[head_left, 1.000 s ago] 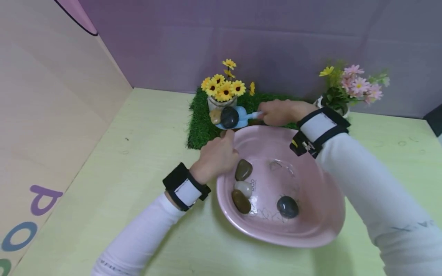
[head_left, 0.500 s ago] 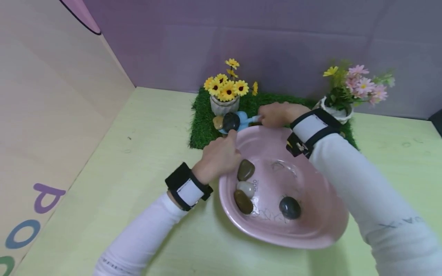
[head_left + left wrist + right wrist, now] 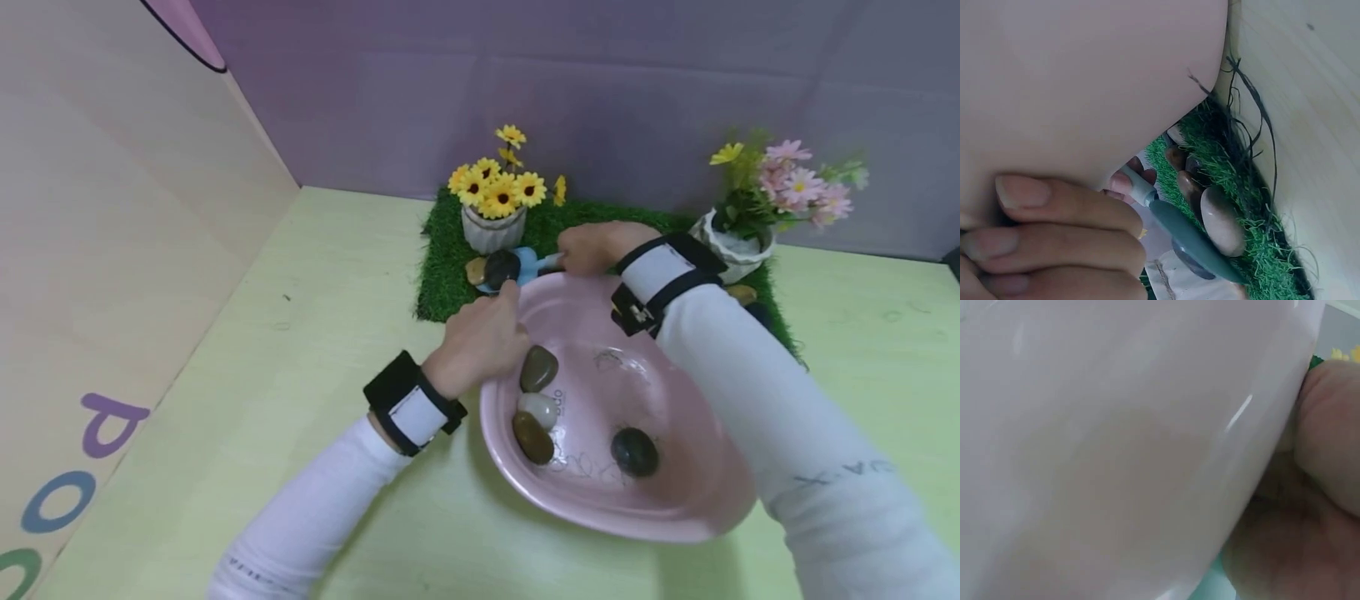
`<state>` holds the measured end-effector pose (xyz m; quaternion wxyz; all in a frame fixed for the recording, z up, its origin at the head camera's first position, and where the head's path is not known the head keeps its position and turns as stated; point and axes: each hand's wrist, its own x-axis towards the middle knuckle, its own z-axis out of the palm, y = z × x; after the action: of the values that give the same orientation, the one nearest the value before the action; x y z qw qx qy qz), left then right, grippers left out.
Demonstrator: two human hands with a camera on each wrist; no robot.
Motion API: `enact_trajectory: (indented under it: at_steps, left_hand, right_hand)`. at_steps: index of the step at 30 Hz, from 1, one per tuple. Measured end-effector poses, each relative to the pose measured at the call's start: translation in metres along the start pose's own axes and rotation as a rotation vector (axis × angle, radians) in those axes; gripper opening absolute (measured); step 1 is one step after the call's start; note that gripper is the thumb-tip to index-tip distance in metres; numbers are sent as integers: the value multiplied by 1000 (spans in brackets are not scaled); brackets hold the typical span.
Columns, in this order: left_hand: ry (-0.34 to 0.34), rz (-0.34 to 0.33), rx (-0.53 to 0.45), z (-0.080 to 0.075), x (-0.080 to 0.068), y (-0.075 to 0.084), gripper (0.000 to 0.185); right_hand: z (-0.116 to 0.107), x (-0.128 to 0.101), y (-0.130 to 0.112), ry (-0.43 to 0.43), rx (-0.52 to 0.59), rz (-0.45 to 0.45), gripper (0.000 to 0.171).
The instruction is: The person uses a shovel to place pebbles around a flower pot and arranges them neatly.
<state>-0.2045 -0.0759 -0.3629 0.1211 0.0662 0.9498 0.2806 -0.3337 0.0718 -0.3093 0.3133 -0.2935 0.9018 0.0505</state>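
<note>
A pink basin (image 3: pixel 600 518) stands tilted on the table, its far side beside the grass mat. My left hand (image 3: pixel 483 337) grips its left rim, and the left wrist view shows curled fingers (image 3: pixel 1072 240) against the wall. My right hand (image 3: pixel 596 247) holds the handle of a light blue scoop (image 3: pixel 528 262) just beyond the far rim. On the scoop lies a dark stone (image 3: pixel 502 267), with a tan stone (image 3: pixel 476 271) at its left. Inside the basin lie a grey-brown stone (image 3: pixel 538 369), a white stone (image 3: pixel 537 409), a brown stone (image 3: pixel 533 438) and a dark grey stone (image 3: pixel 635 452).
Yellow flowers in a pot (image 3: pixel 495 229) and pink flowers in a pot (image 3: pixel 735 250) stand at the back on the green grass mat (image 3: pixel 435 287). More stones, including a pale stone (image 3: pixel 1221 222), rest on the mat. A purple wall (image 3: pixel 600 108) rises behind.
The scoop with its stones has come lower, away from the flowerpot and nearer the basin's far rim. My left hand keeps its grip on the rim; the head view has shifted slightly.
</note>
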Motion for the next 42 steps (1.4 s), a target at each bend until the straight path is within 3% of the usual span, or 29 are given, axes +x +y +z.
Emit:
enact_trajectory:
  at_steps: [7,18,25,35,42]
  left_hand:
    - [6,10,4,0,1,0,41]
    - [-1,7,12,-1,1,-1,43]
    - [-6,4,-6,0,1,0,42]
    - [4,15,-40,-1,-1,-1,42]
    - [6,15,-43,0,-1,-1,39]
  right_hand:
    - [-3,4,-9,64,-29,91,27]
    - [-4,4,-15,66,-51,140,31]
    - [-11,-7,-9,81,-99,154,33]
    - [-24,-37,30,61,-70,169,30]
    - [-23,-69,69,121,-58,146,47]
